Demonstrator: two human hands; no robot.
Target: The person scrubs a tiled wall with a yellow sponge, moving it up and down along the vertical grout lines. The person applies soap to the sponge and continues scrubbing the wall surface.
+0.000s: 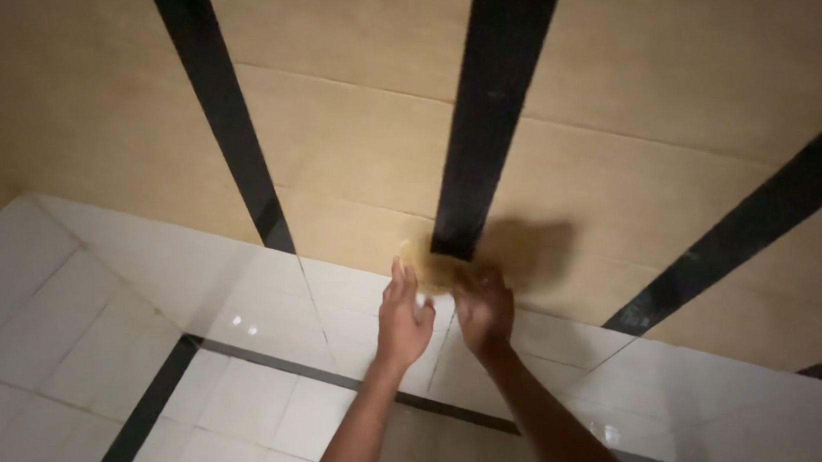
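Both bare forearms reach from the near edge; left hand [402,314] open-fingered, right hand [485,312] curled, grip unclear, around a small blurred yellowish object [432,271] at the beige tiled wall's [616,61] base; steadier, firmer contact there seems best.

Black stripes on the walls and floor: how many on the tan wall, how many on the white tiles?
Black stripes on tan wall: 4
Black stripes on white tiles: 2
Total: 6
Both hands, left hand and right hand, meet at the wall's foot.
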